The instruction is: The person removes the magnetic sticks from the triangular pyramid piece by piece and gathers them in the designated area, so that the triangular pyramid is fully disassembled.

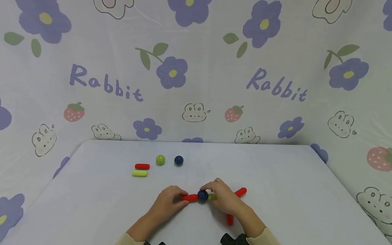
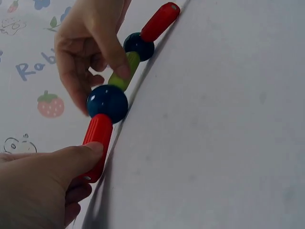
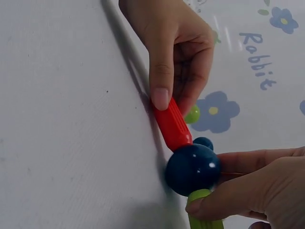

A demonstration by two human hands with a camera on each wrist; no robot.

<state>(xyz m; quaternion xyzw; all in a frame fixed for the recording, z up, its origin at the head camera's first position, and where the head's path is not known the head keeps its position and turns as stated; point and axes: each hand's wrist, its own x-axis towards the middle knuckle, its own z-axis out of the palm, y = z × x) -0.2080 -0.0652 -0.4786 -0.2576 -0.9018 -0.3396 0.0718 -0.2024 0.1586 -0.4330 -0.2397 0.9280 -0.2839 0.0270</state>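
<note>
My left hand (image 1: 169, 203) pinches a red rod (image 2: 98, 138) between thumb and fingers. The rod's other end meets a dark blue ball (image 1: 202, 196). From the ball's opposite side runs a yellow-green rod (image 3: 204, 210), which my right hand (image 1: 226, 197) pinches, its index finger reaching over the ball in the head view. Farther along, a second blue ball (image 2: 139, 46) joins that green rod to another red rod (image 2: 161, 22). Two red rods, one upper (image 1: 241, 192) and one lower (image 1: 230, 219), stick out past the right hand, which hides their junction in the head view.
Farther back on the white table (image 1: 284, 183) lie a loose red rod (image 1: 142, 166), a yellow-green rod (image 1: 140, 173), a green ball (image 1: 160, 159) and a blue ball (image 1: 179, 160). A patterned cloth (image 1: 211, 85) hangs behind the table.
</note>
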